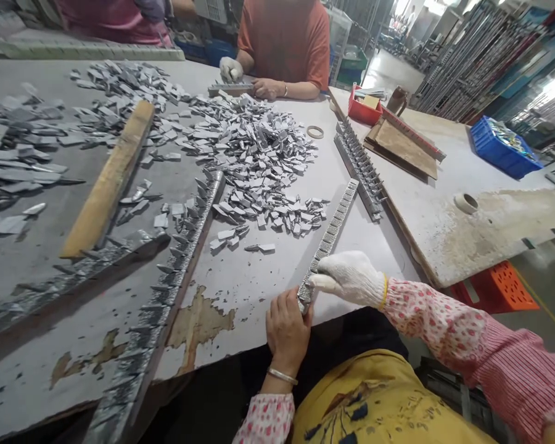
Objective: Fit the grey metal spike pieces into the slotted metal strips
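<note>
A wooden board (pixel 108 182) lies left of a spiked bar (pixel 185 259) and a heap of small grey pieces (pixel 263 148). The bare left hand (pixel 288 330) grips the near end of a slotted bar (pixel 335 225), slanting away from the table's (pixel 254 290) front edge. The gloved right hand (pixel 349 277) touches that bar; whether its fingertips pinch anything, I cannot tell.
</note>
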Demonstrator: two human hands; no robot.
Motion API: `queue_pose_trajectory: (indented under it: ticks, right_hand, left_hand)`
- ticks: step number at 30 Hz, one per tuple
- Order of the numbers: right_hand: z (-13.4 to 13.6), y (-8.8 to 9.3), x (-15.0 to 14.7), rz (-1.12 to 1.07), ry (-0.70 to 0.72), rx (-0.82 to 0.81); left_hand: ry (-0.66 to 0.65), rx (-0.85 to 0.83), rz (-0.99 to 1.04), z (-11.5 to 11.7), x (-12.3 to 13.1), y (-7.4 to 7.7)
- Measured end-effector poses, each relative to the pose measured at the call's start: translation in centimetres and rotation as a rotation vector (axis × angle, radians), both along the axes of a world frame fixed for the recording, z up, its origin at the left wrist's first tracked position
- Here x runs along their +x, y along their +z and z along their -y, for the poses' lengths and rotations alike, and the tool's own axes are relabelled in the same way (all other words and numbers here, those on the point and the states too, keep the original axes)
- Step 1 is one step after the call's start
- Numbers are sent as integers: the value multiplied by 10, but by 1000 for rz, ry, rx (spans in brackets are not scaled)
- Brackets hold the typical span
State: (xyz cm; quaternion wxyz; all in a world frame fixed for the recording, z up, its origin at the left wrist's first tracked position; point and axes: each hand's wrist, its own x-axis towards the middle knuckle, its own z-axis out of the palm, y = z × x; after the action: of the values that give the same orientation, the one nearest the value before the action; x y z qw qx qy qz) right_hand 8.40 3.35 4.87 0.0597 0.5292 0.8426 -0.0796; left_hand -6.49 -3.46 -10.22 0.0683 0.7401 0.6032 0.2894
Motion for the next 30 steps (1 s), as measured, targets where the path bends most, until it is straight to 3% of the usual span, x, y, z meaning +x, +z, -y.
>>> queue_pose_trajectory:
  ticks: [6, 10, 12, 15, 18, 21, 24, 26, 28, 30]
  right_hand:
    - [8, -10, 2, -18, 2, -31]
    - [-6, -25, 6, -105, -37, -103]
    - [-12, -33, 10, -218, -84, -130]
    - [-15, -43, 17, -403, -164, -156]
    - [-13, -47, 24, -520, -201, -214]
    - [-12, -45, 30, -566, -217, -199]
    - [-18, -36, 27, -531, -168, -8]
    - [-25, -28, 17, -470, 2, 99]
    - [-30, -21, 5, -422, 201, 146]
    - [-32, -17, -4, -474, 288, 164]
  left_hand:
    - [-22, -53, 80, 3, -3, 3]
    - [-202, -266, 358, -7, -30, 19]
    - [-185, -309, 457, -28, -45, 31]
    - [-34, -185, 348, -76, -59, 42]
    - [-35, -141, 263, -124, -59, 44]
    - [-28, -135, 284, -145, -54, 48]
    - [28, -105, 368, -138, -43, 62]
    - [38, -128, 501, -123, -32, 74]
    - [47, -242, 783, -108, -21, 84]
    - [77, -412, 1104, -95, -14, 90]
